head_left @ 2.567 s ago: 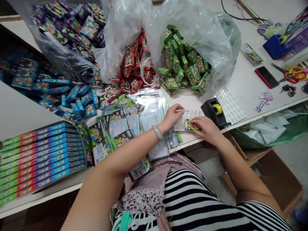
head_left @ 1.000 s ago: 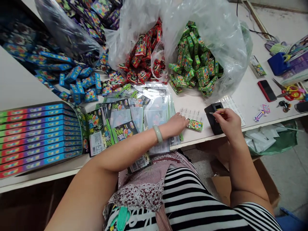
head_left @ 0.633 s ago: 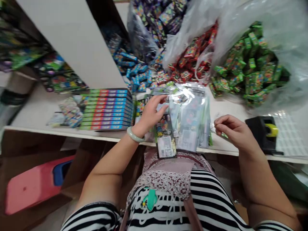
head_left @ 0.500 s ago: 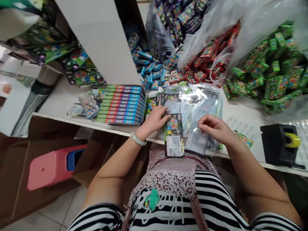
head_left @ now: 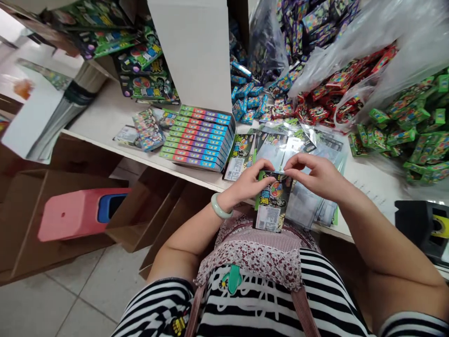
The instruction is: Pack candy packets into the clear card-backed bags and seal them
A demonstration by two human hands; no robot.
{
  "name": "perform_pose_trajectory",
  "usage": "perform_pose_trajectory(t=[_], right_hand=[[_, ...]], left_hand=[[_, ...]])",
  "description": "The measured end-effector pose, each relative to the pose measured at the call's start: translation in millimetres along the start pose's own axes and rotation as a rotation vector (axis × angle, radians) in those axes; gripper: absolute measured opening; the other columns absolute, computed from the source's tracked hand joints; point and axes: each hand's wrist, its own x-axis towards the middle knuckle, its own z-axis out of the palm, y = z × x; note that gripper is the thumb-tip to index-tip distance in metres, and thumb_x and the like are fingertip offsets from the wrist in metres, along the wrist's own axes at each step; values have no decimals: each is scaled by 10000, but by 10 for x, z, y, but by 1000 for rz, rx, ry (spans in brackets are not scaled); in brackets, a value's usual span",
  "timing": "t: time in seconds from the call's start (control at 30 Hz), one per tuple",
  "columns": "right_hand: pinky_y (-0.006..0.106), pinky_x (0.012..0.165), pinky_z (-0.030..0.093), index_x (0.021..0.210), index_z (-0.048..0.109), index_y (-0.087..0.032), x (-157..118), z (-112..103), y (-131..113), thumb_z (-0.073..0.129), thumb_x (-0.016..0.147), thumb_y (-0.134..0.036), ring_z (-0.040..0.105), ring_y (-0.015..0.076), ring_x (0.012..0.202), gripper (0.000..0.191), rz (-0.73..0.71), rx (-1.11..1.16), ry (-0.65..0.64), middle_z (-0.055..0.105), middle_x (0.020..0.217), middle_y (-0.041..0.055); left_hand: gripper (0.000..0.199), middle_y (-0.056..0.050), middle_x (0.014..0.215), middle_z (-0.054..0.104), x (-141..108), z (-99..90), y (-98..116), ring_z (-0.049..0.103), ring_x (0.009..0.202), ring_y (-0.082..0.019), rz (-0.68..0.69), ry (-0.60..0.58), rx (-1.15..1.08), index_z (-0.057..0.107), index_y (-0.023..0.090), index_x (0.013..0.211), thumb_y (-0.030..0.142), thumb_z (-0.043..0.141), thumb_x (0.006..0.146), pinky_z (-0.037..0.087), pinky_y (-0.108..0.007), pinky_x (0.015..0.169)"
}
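A flat black-and-green printed candy bag (head_left: 271, 201) hangs partly over the table's front edge, a white barcode label on its lower half. My left hand (head_left: 247, 185) grips its upper left side, thumb across the front. At its top edge, my right hand (head_left: 314, 177) pinches with thumb and forefinger close to the left fingertips. Beneath and behind the hands lies a loose pile of clear-fronted bags (head_left: 307, 203). Another black candy bag (head_left: 240, 157) rests just left of the pile, label side up.
An open display box (head_left: 198, 138) of striped candy packs stands at left. Loose small boxes lie behind: blue (head_left: 249, 100), red (head_left: 345, 84), green (head_left: 424, 131). A black tape dispenser (head_left: 417, 224) sits at right. Below left are cardboard boxes (head_left: 136, 220) and a pink stool (head_left: 75, 213).
My right hand has moved left from the clear bags to the top edge of the black candy bag. My hands are now together there. The camera view has shifted left.
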Motion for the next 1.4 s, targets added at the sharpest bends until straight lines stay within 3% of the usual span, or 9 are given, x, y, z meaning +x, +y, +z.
perform_pose_trajectory(t=[0.2, 0.43, 0.77, 0.87, 0.97, 1.07, 1.17, 1.23, 1.4], right_hand=[[287, 594, 397, 773, 582, -216, 234, -3, -99, 584, 846, -312, 537, 141, 608, 120, 44, -93, -305, 611, 663, -9], [282, 571, 375, 775, 585, -226, 303, 6, -13, 619, 829, -313, 506, 133, 581, 107, 83, -94, -316, 585, 633, -21], [289, 584, 387, 744, 586, -229, 328, 29, 19, 646, 806, -308, 534, 142, 611, 116, 141, -85, -280, 607, 664, -6], [281, 601, 422, 800, 590, -233, 342, 53, 101, 694, 769, -289, 546, 144, 645, 121, 210, 74, -280, 615, 695, -8], [247, 542, 426, 838, 592, -222, 339, 120, 222, 729, 728, -281, 539, 125, 622, 186, 442, 355, -380, 606, 699, -17], [210, 427, 367, 761, 582, -196, 324, 205, 306, 715, 717, -317, 490, 93, 526, 185, 676, 593, -521, 577, 646, -22], [196, 392, 363, 750, 603, -179, 307, 240, 310, 730, 670, -283, 457, 74, 474, 182, 710, 719, -580, 578, 625, -28], [203, 455, 443, 768, 629, -174, 265, 213, 277, 754, 646, -242, 515, 82, 528, 188, 663, 747, -518, 602, 659, -22], [235, 638, 527, 857, 690, -197, -42, 66, 208, 804, 731, -370, 633, 113, 724, 242, 437, 749, -134, 683, 820, 12]], left_hand=[[105, -19, 944, 609, -89, 36, 77, 589, 904, -166, 41, 16, -13, 538, 209, 976, 246, 551, 879, 477, -306, 847], [109, -28, 966, 613, -107, 15, 58, 590, 940, -180, 7, 16, -65, 537, 209, 977, 262, 466, 913, 479, -335, 878], [261, -3, 867, 614, -75, 203, 10, 586, 827, -141, 3, 205, -13, 526, 211, 896, 441, 651, 901, 473, -285, 774], [243, -1, 879, 591, -90, 225, -30, 580, 833, -138, 47, 232, 10, 505, 215, 917, 392, 669, 884, 478, -279, 766], [232, -18, 936, 606, -127, 215, -32, 595, 880, -149, 65, 207, 35, 505, 216, 975, 353, 664, 876, 490, -293, 800], [234, -39, 1001, 649, -166, 162, 33, 621, 938, -168, 41, 104, 35, 550, 208, 1043, 333, 658, 877, 495, -308, 844], [173, -28, 956, 682, -187, 43, 104, 636, 882, -158, -3, 3, -38, 624, 206, 1008, 332, 646, 892, 498, -293, 805], [169, -17, 900, 681, -191, -89, 110, 627, 828, -145, -36, 88, -105, 654, 208, 953, 358, 671, 876, 495, -277, 760], [233, 4, 847, 639, -256, -472, 86, 591, 734, -122, -23, 762, -299, 641, 234, 919, 436, 719, 831, 497, -270, 681]])
